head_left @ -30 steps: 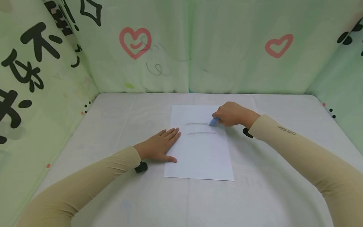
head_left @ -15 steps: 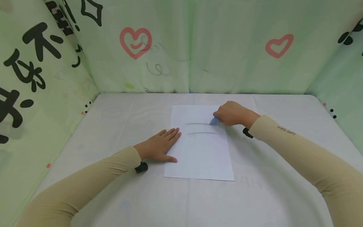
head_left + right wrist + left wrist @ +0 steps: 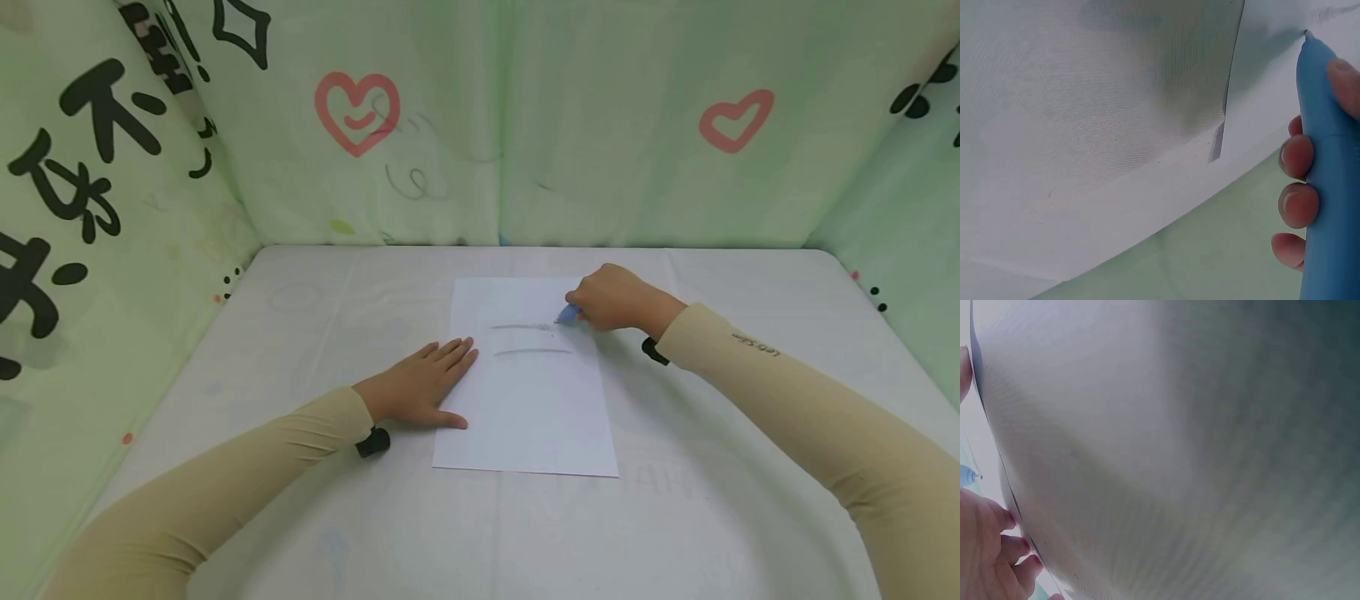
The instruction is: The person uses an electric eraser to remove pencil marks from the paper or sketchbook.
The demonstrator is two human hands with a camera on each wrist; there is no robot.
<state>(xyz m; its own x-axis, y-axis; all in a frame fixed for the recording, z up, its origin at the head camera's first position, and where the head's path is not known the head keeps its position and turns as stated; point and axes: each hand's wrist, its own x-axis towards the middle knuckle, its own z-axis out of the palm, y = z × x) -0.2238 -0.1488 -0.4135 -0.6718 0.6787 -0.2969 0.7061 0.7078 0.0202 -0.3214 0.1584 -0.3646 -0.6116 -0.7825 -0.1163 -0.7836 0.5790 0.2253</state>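
Left hand (image 3: 420, 387) lies flat across left edge of paper (image 3: 528, 425) on tabletop (image 3: 337, 517), likely to stop it sliding. Right hand (image 3: 617, 298), well apart, grips blue pen (image 3: 1334, 194), presumably for stroke control; tip (image 3: 1308, 34) by upper grey marks (image 3: 519, 327).

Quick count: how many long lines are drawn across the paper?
2. The upper line crosses the paper, its scribbled right end near the blue pen; the lower line lies just below it. Anything under the left hand would be hidden.
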